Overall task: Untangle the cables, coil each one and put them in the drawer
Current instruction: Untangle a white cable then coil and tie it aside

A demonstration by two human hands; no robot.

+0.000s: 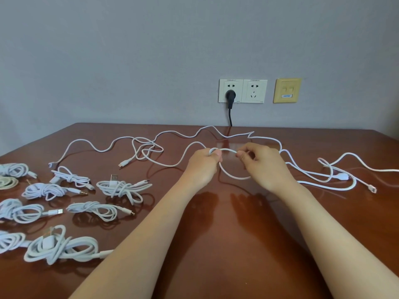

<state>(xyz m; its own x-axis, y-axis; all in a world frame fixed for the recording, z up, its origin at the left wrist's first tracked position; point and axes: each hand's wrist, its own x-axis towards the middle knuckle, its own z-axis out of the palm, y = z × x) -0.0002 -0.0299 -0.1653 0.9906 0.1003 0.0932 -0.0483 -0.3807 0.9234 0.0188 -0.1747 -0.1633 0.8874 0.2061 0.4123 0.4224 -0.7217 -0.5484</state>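
- our left hand (203, 164) is curled round the white cable (234, 177), with the thumb pressed over a small turn of it. our right hand (259, 165) pinches the same cable between thumb and fingertips, just beside the left.
- between the two hands the cable arches across and hangs in one loop, which reaches the table (216, 234) just below the knuckles. we judge this to be an early turn of a new coil.
- from the left hand the cable trails away to the left, toward a loose snarl (146, 147). we cannot tell whether that snarl belongs to the same cable.
- to the right of the right hand, and apart from it, a tangle of loose cables (336, 175) lies crossed over itself, not yet sorted.
- at the far left, well apart from both hands, several coiled bundles (121, 188) lie on the table in rough rows.
- the drawer is not in view. we judge coiling to be well advanced, with a few cables left, and no bundle visibly put away yet.
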